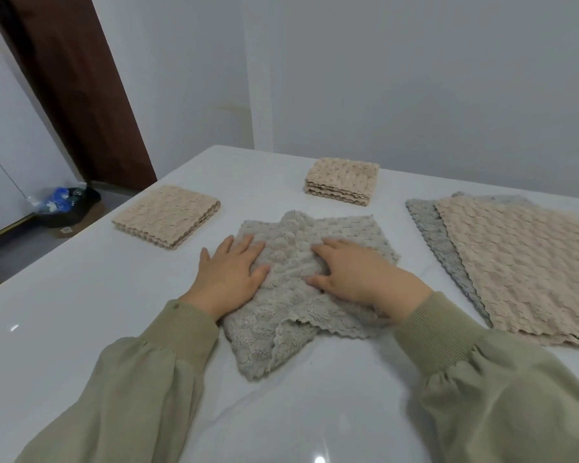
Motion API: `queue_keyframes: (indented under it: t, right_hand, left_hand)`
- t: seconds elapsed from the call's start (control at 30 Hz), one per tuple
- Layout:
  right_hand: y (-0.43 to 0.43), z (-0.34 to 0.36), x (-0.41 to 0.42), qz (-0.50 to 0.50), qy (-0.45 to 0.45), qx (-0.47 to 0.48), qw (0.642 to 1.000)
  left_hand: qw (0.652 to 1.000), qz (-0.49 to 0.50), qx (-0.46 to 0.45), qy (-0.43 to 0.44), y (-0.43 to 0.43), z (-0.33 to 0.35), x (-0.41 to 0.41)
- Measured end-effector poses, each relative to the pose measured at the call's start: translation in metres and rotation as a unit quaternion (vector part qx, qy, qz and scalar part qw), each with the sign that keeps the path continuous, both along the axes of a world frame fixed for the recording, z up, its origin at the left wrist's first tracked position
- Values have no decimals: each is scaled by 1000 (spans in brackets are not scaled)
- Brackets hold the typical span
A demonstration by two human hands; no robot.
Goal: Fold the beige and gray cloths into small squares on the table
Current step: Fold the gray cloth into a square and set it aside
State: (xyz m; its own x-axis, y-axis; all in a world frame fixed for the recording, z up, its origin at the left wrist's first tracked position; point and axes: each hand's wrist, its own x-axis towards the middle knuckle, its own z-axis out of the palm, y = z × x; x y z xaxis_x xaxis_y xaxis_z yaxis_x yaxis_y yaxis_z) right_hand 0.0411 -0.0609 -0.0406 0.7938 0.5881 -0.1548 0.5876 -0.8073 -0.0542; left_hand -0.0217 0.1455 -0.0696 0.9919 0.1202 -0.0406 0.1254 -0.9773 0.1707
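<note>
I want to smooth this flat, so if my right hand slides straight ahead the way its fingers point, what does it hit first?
The bunched ridge of the gray cloth, just past the right hand; the left hand likely lies right beyond it.

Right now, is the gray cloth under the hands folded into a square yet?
Not yet. The gray cloth lies rumpled, edges crooked, with the left hand and right hand flat on it.
</note>
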Motion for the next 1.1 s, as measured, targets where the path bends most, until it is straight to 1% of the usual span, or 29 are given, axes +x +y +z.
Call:
queue_keyframes:
  t: [0.03,0.07,0.13,0.2,0.27,0.33,0.4,0.5,0.57,0.63,0.67,0.73,0.9,0.93,1.0,1.03,1.07,1.1]
  right_hand:
    - [-2,5,-1,-6,-36,-14,999]
    - [-4,12,-4,3,-80,-9,997]
    - [-7,22,-11,45,-134,64,988]
    - [-9,27,-24,82,-127,129,980]
    - [-12,21,-38,110,-87,130,982]
    - [-17,9,-46,144,-59,100,983]
    - [-24,4,-43,162,-21,81,983]
    - [-31,8,-36,137,38,134,981]
    - [-30,11,-34,105,12,159,982]
    - [-31,16,-32,79,-22,163,983]
    - [-33,21,-31,72,-19,157,985]
    - [-40,30,-25,67,26,134,988]
    - [-56,52,-16,64,117,94,987]
    - [-60,57,-17,61,159,66,983]
    - [-65,67,-24,76,254,6,964]
    - [-66,69,-26,93,276,15,957]
    - [-64,69,-28,99,282,69,952]
    - [-59,64,-27,83,257,156,950]
  left_hand:
    - [1000,16,4,-6,1,1,0]
    - [999,26,5,-21,2,2,-1]
    - [995,11,-6,-97,1,5,-4]
    - [979,-50,-30,-194,-4,10,-9]
    - [967,-93,-71,-228,-15,15,-18]
    - [964,-124,-101,-210,-27,19,-26]
    - [963,-162,-112,-185,-34,18,-32]
    - [960,-206,-132,-136,-35,15,-37]
    - [960,-210,-150,-108,-35,12,-38]
    - [960,-210,-159,-96,-36,12,-40]
    - [959,-213,-159,-97,-36,12,-40]
    - [961,-222,-140,-91,-36,13,-40]
    - [976,-216,-24,2,-39,9,-41]
    - [977,-214,-18,6,-40,8,-40]
    - [977,-213,-22,2,-40,7,-39]
    - [977,-213,-27,-2,-40,6,-39]
    - [976,-214,-32,-5,-39,6,-39]
    - [976,-216,-34,-6,-39,6,-39]
